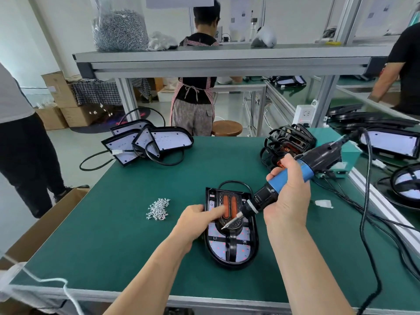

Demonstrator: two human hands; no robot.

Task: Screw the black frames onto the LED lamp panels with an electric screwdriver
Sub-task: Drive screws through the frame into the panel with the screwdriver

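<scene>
Bit (228, 224) of the electric screwdriver (265, 198) slants down-left, tip just over the black frame (232, 246). Right hand (289, 192) wraps the blue handle; left hand (197, 219) presses loosely extended fingers on the frame's left side. LED lamp panel (245, 249) lies mid-table, long axis near-to-far.

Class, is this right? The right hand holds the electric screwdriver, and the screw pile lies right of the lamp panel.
One error: the right hand holds the electric screwdriver, but the screw pile lies left of the lamp panel, as the head view shows.
</scene>
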